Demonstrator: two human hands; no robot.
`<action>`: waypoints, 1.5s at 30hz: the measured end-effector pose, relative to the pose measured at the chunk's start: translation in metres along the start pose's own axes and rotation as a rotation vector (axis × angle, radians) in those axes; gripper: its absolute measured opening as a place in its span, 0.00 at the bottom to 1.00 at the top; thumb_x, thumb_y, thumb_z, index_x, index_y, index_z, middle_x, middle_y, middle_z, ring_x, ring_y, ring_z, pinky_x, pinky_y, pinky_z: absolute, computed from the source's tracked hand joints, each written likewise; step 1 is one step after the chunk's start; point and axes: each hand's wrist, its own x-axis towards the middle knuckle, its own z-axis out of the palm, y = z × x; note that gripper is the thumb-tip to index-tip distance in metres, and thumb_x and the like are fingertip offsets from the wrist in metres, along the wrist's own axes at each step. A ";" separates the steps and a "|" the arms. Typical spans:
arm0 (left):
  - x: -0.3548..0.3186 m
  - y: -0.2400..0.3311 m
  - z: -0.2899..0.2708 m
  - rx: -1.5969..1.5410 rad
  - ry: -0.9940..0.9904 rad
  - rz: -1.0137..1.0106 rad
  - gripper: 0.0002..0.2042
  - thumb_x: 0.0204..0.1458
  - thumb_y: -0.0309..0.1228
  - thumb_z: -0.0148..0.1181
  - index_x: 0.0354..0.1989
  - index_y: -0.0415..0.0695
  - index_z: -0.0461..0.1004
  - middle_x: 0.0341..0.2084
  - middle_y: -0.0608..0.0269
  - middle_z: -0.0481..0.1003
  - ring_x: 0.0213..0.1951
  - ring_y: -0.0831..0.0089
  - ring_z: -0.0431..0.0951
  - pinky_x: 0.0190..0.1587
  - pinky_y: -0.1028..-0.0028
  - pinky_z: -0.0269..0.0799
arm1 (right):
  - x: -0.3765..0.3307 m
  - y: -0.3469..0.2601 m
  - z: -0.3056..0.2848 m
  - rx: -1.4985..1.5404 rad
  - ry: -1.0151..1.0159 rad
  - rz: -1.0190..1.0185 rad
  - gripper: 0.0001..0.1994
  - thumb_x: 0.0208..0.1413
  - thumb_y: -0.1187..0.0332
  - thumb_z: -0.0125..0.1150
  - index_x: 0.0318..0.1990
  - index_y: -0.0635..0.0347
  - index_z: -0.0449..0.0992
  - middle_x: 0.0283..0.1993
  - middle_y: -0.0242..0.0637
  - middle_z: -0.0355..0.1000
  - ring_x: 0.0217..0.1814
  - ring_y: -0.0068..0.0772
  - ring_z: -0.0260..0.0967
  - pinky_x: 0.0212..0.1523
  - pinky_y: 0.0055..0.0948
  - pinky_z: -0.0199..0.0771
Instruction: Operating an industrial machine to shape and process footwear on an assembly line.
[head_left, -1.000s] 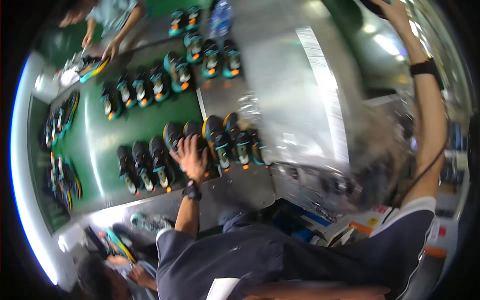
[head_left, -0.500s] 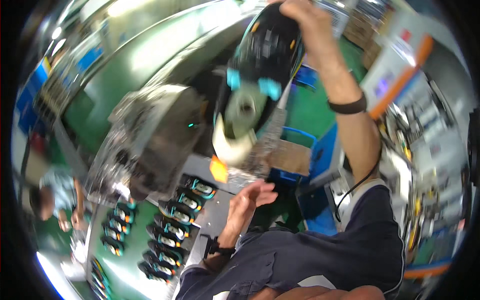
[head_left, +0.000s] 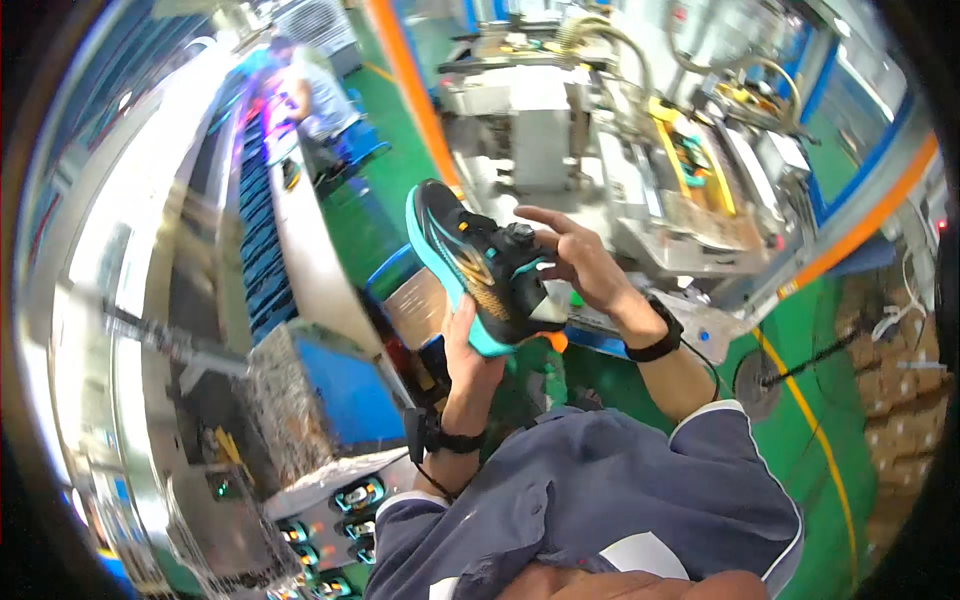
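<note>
Holding a black shoe [head_left: 485, 268] with a turquoise sole up in front of me, I cup its heel end from below with my left hand [head_left: 470, 352], fingers closed on it. My right hand [head_left: 578, 262] grips its top, fingers curled round the opening, I think. More shoes [head_left: 352, 497] sit far below on the conveyor [head_left: 330, 525].

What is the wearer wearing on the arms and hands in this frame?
Both hands are bare, no gloves. The left hand has a black watch-like band at the wrist; the right hand has a plain black wristband. Forearms are uncovered; short dark grey-blue sleeves with a thin white edge end at the upper arms.
</note>
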 end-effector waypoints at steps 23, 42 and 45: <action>0.401 -0.449 0.146 1.371 -0.254 -0.095 0.46 0.42 0.47 0.66 0.62 0.27 0.51 0.53 0.35 0.66 0.58 0.42 0.65 0.58 0.56 0.64 | -0.149 -0.037 -0.295 -0.590 1.517 -0.111 0.24 0.44 0.75 0.62 0.53 0.65 0.72 0.45 0.34 0.71 0.43 0.25 0.68 0.46 0.23 0.69; 0.223 -0.100 0.010 0.269 -0.018 -0.522 0.28 0.47 0.24 0.62 0.59 0.31 0.63 0.50 0.54 0.72 0.50 0.67 0.74 0.57 0.69 0.66 | 0.184 0.037 -0.469 -1.334 0.908 0.736 0.23 0.41 0.59 0.66 0.40 0.71 0.76 0.37 0.53 0.77 0.38 0.45 0.78 0.43 0.37 0.77; 0.181 -0.050 -0.020 0.327 0.157 -0.397 0.27 0.48 0.24 0.60 0.58 0.30 0.63 0.50 0.53 0.72 0.50 0.66 0.74 0.56 0.68 0.67 | 0.184 0.098 -0.476 -1.536 0.988 0.601 0.21 0.44 0.62 0.61 0.41 0.71 0.71 0.37 0.57 0.76 0.41 0.52 0.77 0.42 0.39 0.77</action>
